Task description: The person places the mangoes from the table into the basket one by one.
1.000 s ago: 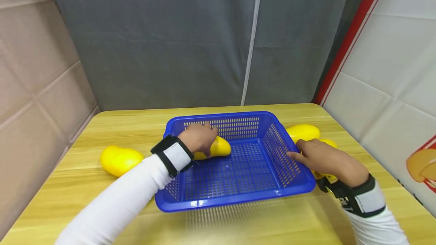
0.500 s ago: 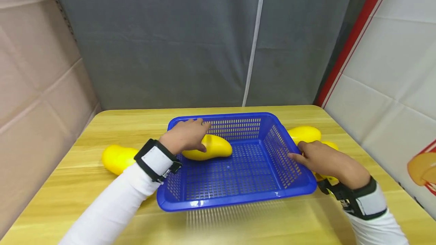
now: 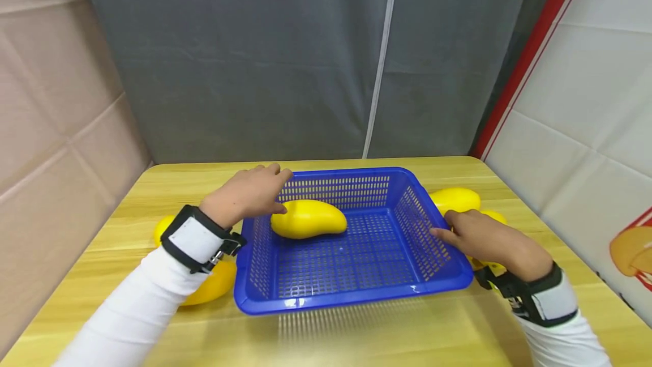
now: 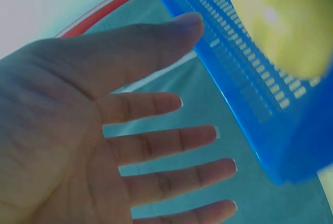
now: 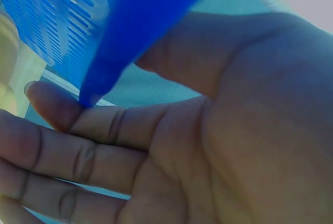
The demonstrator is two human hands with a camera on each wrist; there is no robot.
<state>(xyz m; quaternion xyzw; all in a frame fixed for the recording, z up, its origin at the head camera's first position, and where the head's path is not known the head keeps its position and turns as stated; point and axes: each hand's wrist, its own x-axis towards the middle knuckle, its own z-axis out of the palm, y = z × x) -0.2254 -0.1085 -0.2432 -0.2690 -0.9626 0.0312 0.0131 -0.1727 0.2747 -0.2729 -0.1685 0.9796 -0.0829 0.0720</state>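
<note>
A blue plastic basket (image 3: 351,276) with slotted walls stands at the middle of the table, and a yellow mango (image 3: 311,220) lies inside, near its left end. My left hand (image 3: 248,194) hovers over the basket's left rim with its fingers spread. The left wrist view shows the left palm (image 4: 57,140) with nothing in it, apart from the mango. On the right side my right hand (image 3: 484,237) grips the basket rim. In the right wrist view the thumb is on one side of the rim (image 5: 140,21) and the fingers (image 5: 114,125) are on the other.
To the left of the basket lie a yellow mango (image 3: 211,285) and another mango (image 3: 163,230), both partly hidden by my left arm. Beyond the right rim are a mango (image 3: 455,199) and more yellow fruit (image 3: 495,217). A grey curtain (image 3: 254,72) hangs behind the table.
My left hand has let go of the mango inside the basket and moved left, out over the left rim. The right hand keeps its hold, and the basket stays nearly in place.
</note>
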